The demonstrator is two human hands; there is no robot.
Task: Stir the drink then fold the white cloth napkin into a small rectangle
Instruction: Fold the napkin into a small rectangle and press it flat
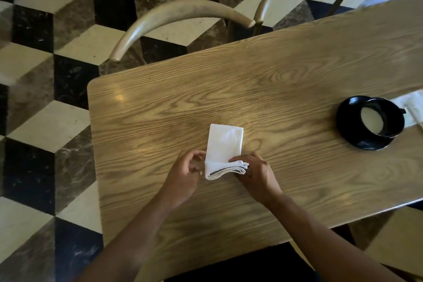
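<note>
The white cloth napkin (224,142) lies on the wooden table (297,71) as a narrow folded strip, its near end lifted and curled over in several layers. My right hand (256,171) pinches those layered edges at the right. At the left of the curled end, my left hand (185,176) touches the fold with bent fingers. A black cup (377,117) holding a pale drink stands on a black saucer (357,142) far to the right, apart from both hands.
Two curved chair backs (183,14) stand at the table's far edge. A white paper (412,107) lies behind the cup at the right edge. The floor (45,75) has a black, white and brown cube pattern to the left.
</note>
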